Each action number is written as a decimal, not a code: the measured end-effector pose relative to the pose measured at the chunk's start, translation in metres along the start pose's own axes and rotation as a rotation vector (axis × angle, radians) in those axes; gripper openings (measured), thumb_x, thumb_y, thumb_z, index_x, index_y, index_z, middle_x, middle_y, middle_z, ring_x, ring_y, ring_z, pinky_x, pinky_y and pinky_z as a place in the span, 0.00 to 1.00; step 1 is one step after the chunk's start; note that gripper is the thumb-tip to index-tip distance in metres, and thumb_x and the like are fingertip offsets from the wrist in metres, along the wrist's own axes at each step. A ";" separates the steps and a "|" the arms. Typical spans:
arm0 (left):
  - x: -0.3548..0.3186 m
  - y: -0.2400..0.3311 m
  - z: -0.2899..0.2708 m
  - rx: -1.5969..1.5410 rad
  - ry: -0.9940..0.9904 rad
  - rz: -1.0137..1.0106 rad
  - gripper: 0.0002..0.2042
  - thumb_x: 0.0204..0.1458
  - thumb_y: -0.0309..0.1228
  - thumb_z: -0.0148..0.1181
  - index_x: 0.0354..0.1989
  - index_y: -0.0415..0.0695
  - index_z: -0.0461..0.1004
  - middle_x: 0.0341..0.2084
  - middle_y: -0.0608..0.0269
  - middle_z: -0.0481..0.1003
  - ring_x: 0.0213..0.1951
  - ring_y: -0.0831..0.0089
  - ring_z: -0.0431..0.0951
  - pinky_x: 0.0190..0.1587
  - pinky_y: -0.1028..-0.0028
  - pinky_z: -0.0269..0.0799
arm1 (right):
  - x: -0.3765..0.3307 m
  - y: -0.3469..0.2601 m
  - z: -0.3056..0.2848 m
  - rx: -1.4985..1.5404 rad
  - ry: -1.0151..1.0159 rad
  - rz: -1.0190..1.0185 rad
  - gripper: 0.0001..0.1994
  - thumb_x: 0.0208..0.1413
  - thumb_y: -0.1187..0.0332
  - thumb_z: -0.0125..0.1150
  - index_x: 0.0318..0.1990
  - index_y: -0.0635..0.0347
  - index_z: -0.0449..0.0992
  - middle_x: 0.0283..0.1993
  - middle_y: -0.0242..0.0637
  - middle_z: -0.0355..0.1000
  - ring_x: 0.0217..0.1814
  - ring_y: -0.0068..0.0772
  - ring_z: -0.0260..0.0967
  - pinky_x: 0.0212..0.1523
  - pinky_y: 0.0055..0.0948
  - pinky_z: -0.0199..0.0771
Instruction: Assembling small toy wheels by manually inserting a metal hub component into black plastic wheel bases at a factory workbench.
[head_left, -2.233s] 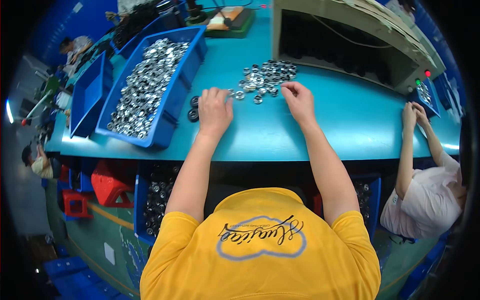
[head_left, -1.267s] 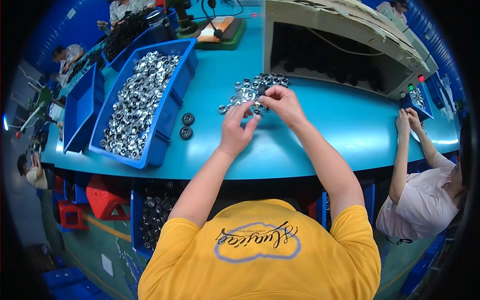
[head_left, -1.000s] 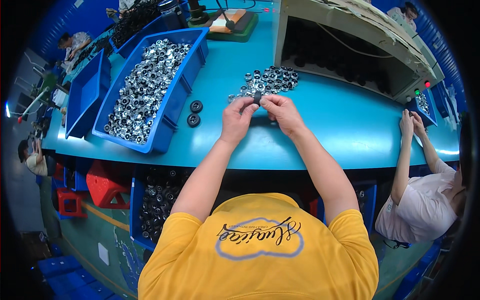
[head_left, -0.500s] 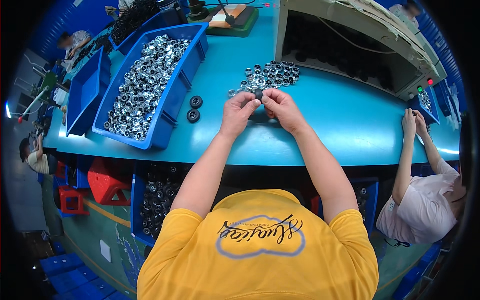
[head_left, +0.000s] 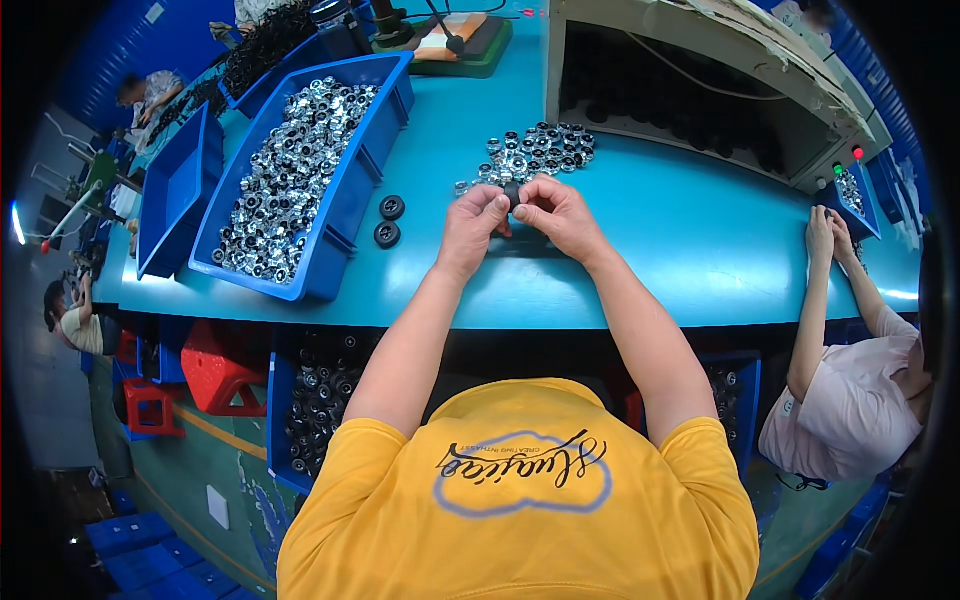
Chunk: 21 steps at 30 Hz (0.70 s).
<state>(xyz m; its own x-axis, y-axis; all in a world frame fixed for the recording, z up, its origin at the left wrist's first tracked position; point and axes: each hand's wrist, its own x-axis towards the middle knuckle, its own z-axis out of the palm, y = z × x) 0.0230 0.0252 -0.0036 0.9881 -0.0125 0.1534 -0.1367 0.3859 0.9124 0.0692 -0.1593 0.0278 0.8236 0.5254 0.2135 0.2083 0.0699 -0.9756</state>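
Over the bench, my left hand (head_left: 470,226) and my right hand (head_left: 563,221) meet, their fingers closed on one small black tyre (head_left: 512,194). Thumbs and fingertips pinch it from both sides and cover most of it, so whether a hub sits inside cannot be made out. Just beyond my fingers lies a loose cluster of silver-and-black wheel hubs (head_left: 541,148). Left of my left hand, two black wheels (head_left: 387,234) with tyres on them rest flat on the bench, one behind the other.
A deep blue bin (head_left: 343,215) heaped with hubs stands on the blue-green bench (head_left: 440,130), beside another blue bin (head_left: 165,215). A pale metal housing (head_left: 690,165) with a dark opening rises at the back right. A co-worker (head_left: 850,400) works at the right.
Both hands stay together on the tyre; my right fingers have shifted their grip slightly around it. The whole view has moved a little.
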 end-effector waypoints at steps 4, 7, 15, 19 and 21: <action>-0.005 0.009 0.015 0.148 0.007 0.043 0.08 0.62 0.33 0.65 0.43 0.42 0.78 0.30 0.71 0.76 0.32 0.81 0.74 0.34 0.77 0.73 | -0.002 -0.001 -0.005 0.378 -0.007 0.188 0.07 0.62 0.65 0.68 0.37 0.55 0.77 0.30 0.20 0.65 0.27 0.12 0.59 0.27 0.19 0.61; -0.007 0.005 0.022 0.307 0.052 0.134 0.07 0.61 0.31 0.66 0.42 0.42 0.78 0.30 0.72 0.75 0.33 0.82 0.73 0.35 0.77 0.72 | -0.002 0.006 -0.009 0.491 -0.042 0.225 0.09 0.65 0.61 0.65 0.38 0.53 0.76 0.27 0.19 0.64 0.26 0.12 0.58 0.26 0.18 0.60; -0.007 -0.001 0.016 0.534 0.065 0.159 0.07 0.61 0.31 0.65 0.38 0.43 0.73 0.27 0.76 0.72 0.29 0.85 0.69 0.31 0.80 0.70 | 0.001 0.005 -0.007 0.316 -0.066 0.210 0.14 0.67 0.54 0.62 0.35 0.52 0.72 0.24 0.18 0.61 0.25 0.12 0.56 0.26 0.18 0.58; -0.006 -0.003 0.014 0.519 0.074 0.144 0.07 0.62 0.32 0.65 0.39 0.44 0.74 0.28 0.75 0.72 0.29 0.85 0.70 0.31 0.80 0.71 | 0.001 0.004 -0.003 0.354 -0.066 0.235 0.15 0.68 0.52 0.60 0.33 0.51 0.71 0.23 0.17 0.60 0.25 0.12 0.57 0.26 0.18 0.57; -0.007 -0.003 0.014 0.478 0.066 0.140 0.07 0.63 0.32 0.64 0.39 0.43 0.74 0.28 0.74 0.72 0.29 0.85 0.70 0.31 0.80 0.71 | 0.001 0.003 -0.003 0.347 -0.074 0.232 0.15 0.68 0.53 0.60 0.33 0.51 0.71 0.24 0.18 0.60 0.26 0.12 0.57 0.26 0.18 0.58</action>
<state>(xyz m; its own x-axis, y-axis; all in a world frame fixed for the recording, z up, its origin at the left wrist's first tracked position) 0.0160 0.0111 -0.0020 0.9582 0.0733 0.2767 -0.2703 -0.0863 0.9589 0.0721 -0.1616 0.0256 0.7850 0.6195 -0.0057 -0.1783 0.2170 -0.9597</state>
